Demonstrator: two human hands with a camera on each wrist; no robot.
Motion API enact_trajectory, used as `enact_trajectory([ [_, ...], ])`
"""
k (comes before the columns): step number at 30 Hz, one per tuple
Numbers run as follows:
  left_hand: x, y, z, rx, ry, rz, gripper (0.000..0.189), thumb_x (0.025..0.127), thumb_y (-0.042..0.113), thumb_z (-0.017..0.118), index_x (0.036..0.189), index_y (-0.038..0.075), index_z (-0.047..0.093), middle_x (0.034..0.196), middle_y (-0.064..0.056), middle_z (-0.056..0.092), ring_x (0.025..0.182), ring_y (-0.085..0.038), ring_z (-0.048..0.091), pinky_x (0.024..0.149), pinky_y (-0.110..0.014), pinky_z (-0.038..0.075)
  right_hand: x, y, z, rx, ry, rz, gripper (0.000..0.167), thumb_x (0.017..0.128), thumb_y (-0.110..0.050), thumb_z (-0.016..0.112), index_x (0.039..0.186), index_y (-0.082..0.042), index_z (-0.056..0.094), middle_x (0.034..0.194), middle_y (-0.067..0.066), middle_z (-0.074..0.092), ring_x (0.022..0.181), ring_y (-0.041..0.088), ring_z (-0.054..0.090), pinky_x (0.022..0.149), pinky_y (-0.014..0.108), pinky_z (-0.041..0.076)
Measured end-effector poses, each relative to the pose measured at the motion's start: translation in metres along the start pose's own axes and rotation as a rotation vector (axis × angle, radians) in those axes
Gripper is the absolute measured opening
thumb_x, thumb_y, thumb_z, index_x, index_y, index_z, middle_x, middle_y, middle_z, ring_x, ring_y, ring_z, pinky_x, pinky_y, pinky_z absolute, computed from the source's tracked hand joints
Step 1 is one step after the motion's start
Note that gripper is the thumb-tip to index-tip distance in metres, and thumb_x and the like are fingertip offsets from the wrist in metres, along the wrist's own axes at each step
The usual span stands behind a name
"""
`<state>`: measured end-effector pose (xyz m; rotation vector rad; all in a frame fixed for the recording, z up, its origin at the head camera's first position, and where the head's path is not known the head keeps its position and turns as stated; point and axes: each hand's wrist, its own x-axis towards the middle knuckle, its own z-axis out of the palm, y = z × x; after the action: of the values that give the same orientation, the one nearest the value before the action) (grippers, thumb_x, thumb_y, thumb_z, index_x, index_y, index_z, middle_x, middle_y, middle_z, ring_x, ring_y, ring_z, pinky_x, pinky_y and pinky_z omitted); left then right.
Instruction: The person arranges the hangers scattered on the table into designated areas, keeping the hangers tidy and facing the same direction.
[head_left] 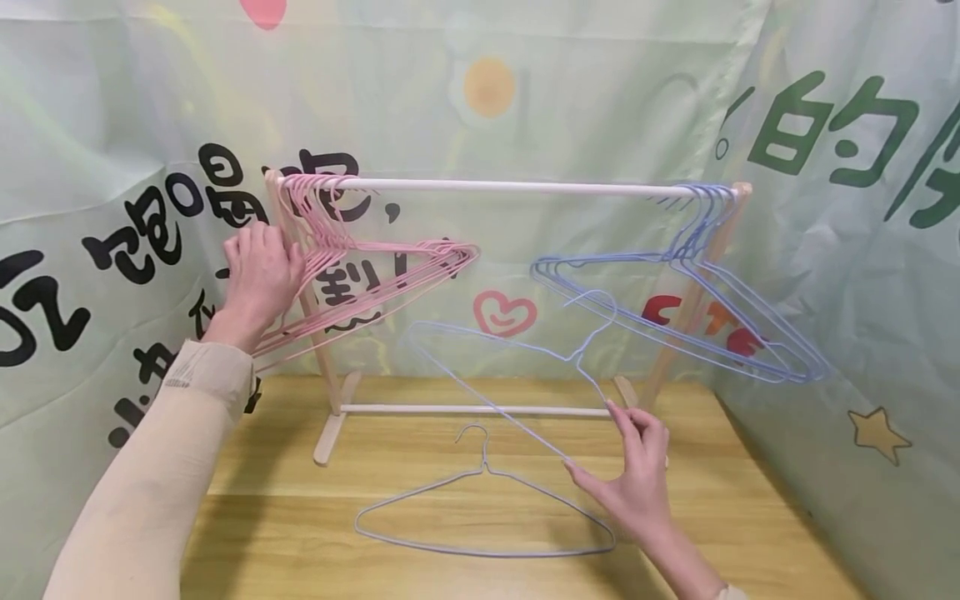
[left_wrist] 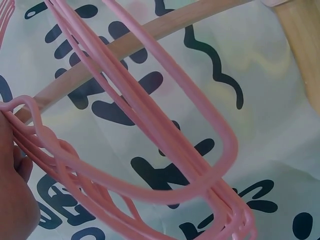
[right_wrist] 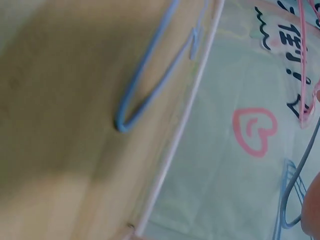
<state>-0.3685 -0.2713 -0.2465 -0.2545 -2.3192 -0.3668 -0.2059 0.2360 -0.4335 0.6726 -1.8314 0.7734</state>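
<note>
Several pink hangers [head_left: 390,247] hang bunched at the left end of the rack's white rail [head_left: 510,187]. My left hand [head_left: 262,271] grips their near left shoulders; in the left wrist view, the hangers [left_wrist: 150,125] run into the fingers at the left edge. In front of the rack, my right hand [head_left: 637,475] pinches one end of a blue hanger [head_left: 577,358] between thumb and fingers. That hanger is held tilted in the air, with its hook pointing up. Below it, a blue-grey hanger [head_left: 486,467] lies flat on the wooden table [head_left: 285,525].
Several blue hangers [head_left: 686,246] hang at the right end of the rail. Wooden posts [head_left: 723,258] and a lower white bar [head_left: 420,409] make up the rack. Behind it and at both sides hangs a printed pale green cloth [head_left: 420,117].
</note>
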Motion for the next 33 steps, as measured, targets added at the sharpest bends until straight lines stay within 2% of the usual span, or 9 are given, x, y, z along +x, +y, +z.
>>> enact_trajectory([
  [5,-0.003,-0.001,0.002,0.004,-0.026,-0.024,0.029,0.107,0.021,0.040,0.095,-0.005,0.044,0.098,-0.023,0.040,0.101,-0.047,0.035,0.097,-0.062,0.022,0.014,0.008,-0.010,-0.037,0.054,-0.022,0.093,0.087,-0.060,0.073,0.137,0.016,0.053,0.116,0.039,0.044,0.102,0.040,0.039,0.100,0.018,0.028],
  [9,-0.008,-0.002,0.004,0.005,-0.041,-0.039,0.030,0.107,0.022,0.039,0.094,-0.004,0.044,0.097,-0.022,0.040,0.102,-0.046,0.036,0.098,-0.061,0.022,0.028,0.012,-0.018,-0.066,0.113,-0.049,0.094,0.087,-0.061,0.073,0.135,0.018,0.054,0.111,0.040,0.043,0.098,0.039,0.038,0.100,0.022,0.025],
  [15,-0.005,-0.001,0.005,0.004,-0.004,-0.012,0.028,0.106,0.022,0.040,0.095,-0.004,0.043,0.097,-0.021,0.039,0.101,-0.045,0.035,0.098,-0.059,0.022,0.063,0.019,-0.031,-0.125,0.234,-0.041,0.094,0.084,-0.064,0.074,0.130,0.016,0.059,0.106,0.040,0.042,0.106,0.027,0.037,0.100,0.031,0.019],
  [18,-0.002,-0.001,0.004,0.006,0.002,-0.011,0.029,0.106,0.022,0.040,0.095,-0.004,0.043,0.097,-0.021,0.039,0.099,-0.044,0.035,0.097,-0.059,0.022,0.080,0.022,-0.038,-0.148,0.271,-0.047,0.093,0.084,-0.064,0.074,0.128,0.016,0.060,0.105,0.041,0.041,0.107,0.030,0.037,0.100,0.036,0.018],
  [22,-0.002,-0.001,0.003,0.009,-0.012,-0.022,0.029,0.107,0.022,0.040,0.094,-0.004,0.043,0.097,-0.021,0.039,0.101,-0.045,0.035,0.098,-0.060,0.022,0.096,0.027,-0.049,-0.185,0.259,-0.068,0.094,0.085,-0.067,0.071,0.128,0.016,0.059,0.105,0.041,0.040,0.100,0.041,0.037,0.099,0.039,0.017],
  [25,-0.003,-0.002,0.002,0.010,-0.012,-0.027,0.029,0.106,0.021,0.041,0.095,-0.005,0.043,0.097,-0.022,0.039,0.102,-0.046,0.035,0.099,-0.061,0.021,0.105,0.035,-0.058,-0.212,0.213,-0.076,0.095,0.086,-0.068,0.069,0.130,0.016,0.059,0.109,0.041,0.040,0.098,0.046,0.038,0.099,0.040,0.015],
  [30,-0.001,-0.001,0.002,0.000,0.010,-0.004,0.028,0.106,0.020,0.042,0.094,-0.005,0.043,0.097,-0.022,0.040,0.101,-0.046,0.036,0.099,-0.061,0.022,0.122,0.051,-0.074,-0.259,0.119,-0.085,0.096,0.086,-0.070,0.066,0.133,0.014,0.058,0.110,0.037,0.045,0.105,0.051,0.038,0.099,0.041,0.015],
  [33,-0.001,0.000,0.002,0.000,0.009,-0.003,0.028,0.106,0.021,0.042,0.094,-0.005,0.044,0.097,-0.022,0.040,0.101,-0.045,0.036,0.098,-0.061,0.022,0.132,0.059,-0.082,-0.291,0.059,-0.086,0.096,0.086,-0.069,0.065,0.135,0.013,0.057,0.103,0.033,0.049,0.108,0.053,0.038,0.098,0.049,0.019],
])
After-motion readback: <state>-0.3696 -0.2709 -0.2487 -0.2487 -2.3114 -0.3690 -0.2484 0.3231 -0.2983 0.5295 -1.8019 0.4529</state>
